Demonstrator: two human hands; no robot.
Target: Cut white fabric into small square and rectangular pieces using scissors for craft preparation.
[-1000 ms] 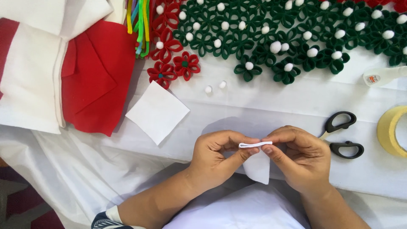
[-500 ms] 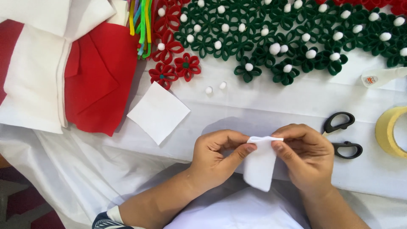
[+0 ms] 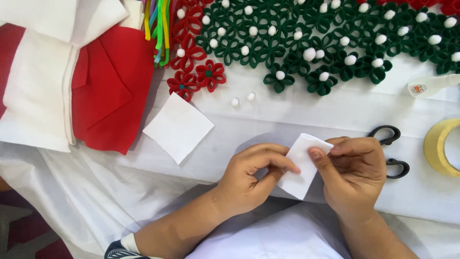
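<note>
Both hands hold a small white felt square [image 3: 302,165] above the table's near edge. My left hand [image 3: 251,175] pinches its left side with thumb and fingers. My right hand [image 3: 352,175] grips its right side, thumb on top of the piece. The square hangs tilted, its lower corner pointing toward me. A second white felt square [image 3: 178,127] lies flat on the white tablecloth [image 3: 287,115] to the left of my hands.
Black-handled scissors [image 3: 390,151] lie just right of my right hand, with a yellow tape roll [image 3: 438,146] and a glue bottle [image 3: 429,85] beyond. Green felt flowers [image 3: 306,43] and red felt flowers [image 3: 196,79] cover the far side. Red and white felt sheets [image 3: 72,86] lie at left.
The white square was folded edge-on between my fingers; now it is opened out and turned flat toward me, held lower between both hands.
</note>
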